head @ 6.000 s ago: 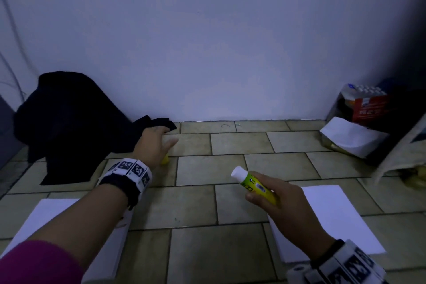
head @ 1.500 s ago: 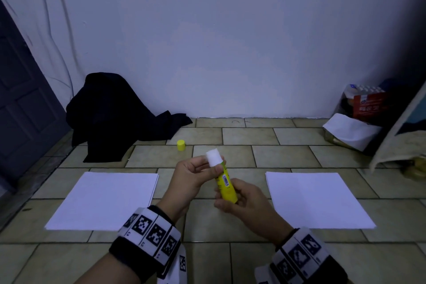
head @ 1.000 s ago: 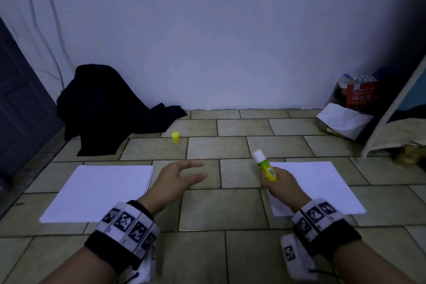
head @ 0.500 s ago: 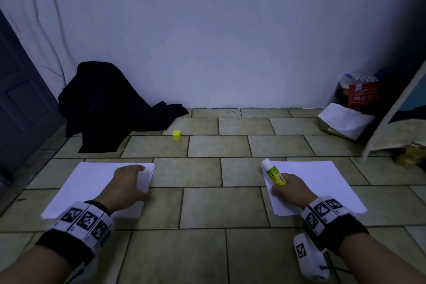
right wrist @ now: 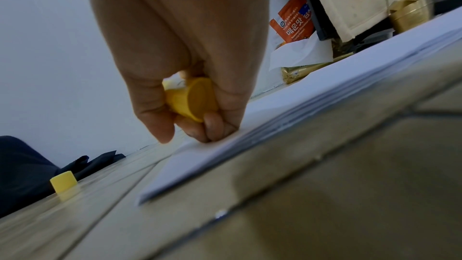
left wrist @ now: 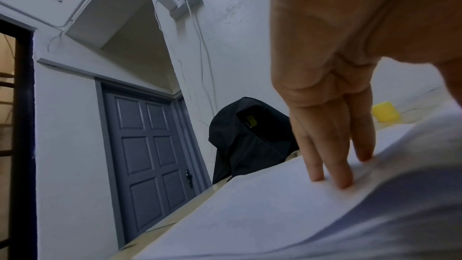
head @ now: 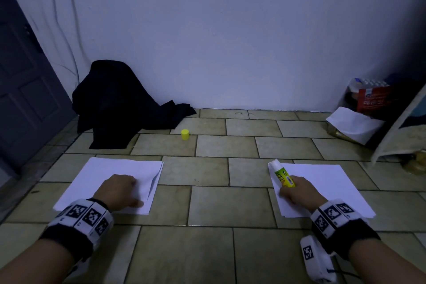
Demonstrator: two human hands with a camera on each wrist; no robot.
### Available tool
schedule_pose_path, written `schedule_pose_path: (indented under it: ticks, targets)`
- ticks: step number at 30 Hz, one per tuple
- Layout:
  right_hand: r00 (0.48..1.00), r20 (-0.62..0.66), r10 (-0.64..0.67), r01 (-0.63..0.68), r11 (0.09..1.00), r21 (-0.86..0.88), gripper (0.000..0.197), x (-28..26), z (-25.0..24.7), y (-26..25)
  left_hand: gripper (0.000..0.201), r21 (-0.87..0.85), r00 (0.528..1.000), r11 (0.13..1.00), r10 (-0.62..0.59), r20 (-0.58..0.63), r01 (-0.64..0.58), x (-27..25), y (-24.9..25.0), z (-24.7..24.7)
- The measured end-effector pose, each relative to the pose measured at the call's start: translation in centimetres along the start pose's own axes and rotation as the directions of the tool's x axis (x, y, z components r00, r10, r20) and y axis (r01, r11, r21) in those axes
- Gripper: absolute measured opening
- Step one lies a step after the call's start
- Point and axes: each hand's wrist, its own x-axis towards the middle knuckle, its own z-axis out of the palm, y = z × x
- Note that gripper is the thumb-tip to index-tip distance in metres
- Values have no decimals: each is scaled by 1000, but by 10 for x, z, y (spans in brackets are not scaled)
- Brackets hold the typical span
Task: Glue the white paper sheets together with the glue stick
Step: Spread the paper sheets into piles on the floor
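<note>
Head view: a tiled floor runs to a pale wall. At lower left of the frame the left hand (head: 119,191) lies on the left stack of white paper (head: 96,180), fingers bent down onto the top sheet, whose right edge lifts slightly off the stack. At lower right the right hand (head: 297,193) is curled around the glue stick (head: 283,174), white tip pointing up-frame and lying at the left edge of the right stack of white paper (head: 334,187). The yellow cap (head: 185,134) stands on a tile in mid-frame, well apart from both hands. A heap of dark cloth (head: 119,104) sits at mid-left against the wall.

Left wrist view: straight fingers (left wrist: 342,165) press the sheet (left wrist: 262,215) with their tips at centre right; they grasp nothing. The sheet bulges upward in the lower right foreground.

Right wrist view: at centre, thumb and curled fingers clamp the yellow base of the stick (right wrist: 192,99), knuckles touching the paper's (right wrist: 312,90) edge. Whether the tip touches paper cannot be told here.

To do this step well, I judge: keep the tube at a low angle, draw it in even strokes along the margin, and press lightly so the top sheet does not drag or wrinkle.
</note>
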Motion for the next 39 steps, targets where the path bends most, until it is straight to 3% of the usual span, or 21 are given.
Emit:
schedule_pose_path:
  ticks: [8,18,25,29,32,35,39]
  targets:
    - [1000,3,-2,2,999,43,30,2,1,4,60,58,994,996,63,90,-69,-2,0,-3]
    - [1000,7,-13,12,997,70,27,3,1,7,50,53,985,996,62,158,-71,-5,1,-1]
    - [1000,14,-19,18,997,70,25,3,0,8,47,-81,978,996,58,200,-42,-5,-6,-5]
    - [1000,21,-20,18,996,85,24,2,-1,8,42,-121,975,986,135,178,-114,-4,-10,-7]
    - [1000,22,-16,14,996,92,24,2,-2,8,33,-52,989,992,118,87,-114,4,-18,-3]
    - [1000,21,-21,19,995,96,26,1,-2,8,25,-49,993,998,29,-116,-35,10,-28,-1]
    - [1000,18,-22,20,993,118,26,0,-2,7,21,-203,904,979,-116,-411,33,5,-35,-18]
